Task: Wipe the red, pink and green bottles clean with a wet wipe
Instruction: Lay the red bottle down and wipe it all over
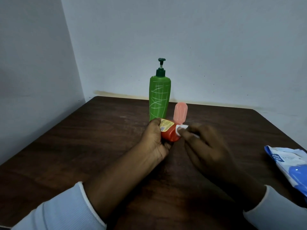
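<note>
My left hand grips a small red bottle with a yellow label, held tilted above the table. My right hand pinches a white wet wipe and presses it against the red bottle's right end. Right behind them a small pink bottle stands upright. To its left stands a tall green pump bottle with white scribbled lines on it and a dark green pump head.
Everything stands on a dark brown wooden table set into a corner of pale walls. A blue and white wet wipe pack lies at the table's right edge. Light sleeves cover both my forearms.
</note>
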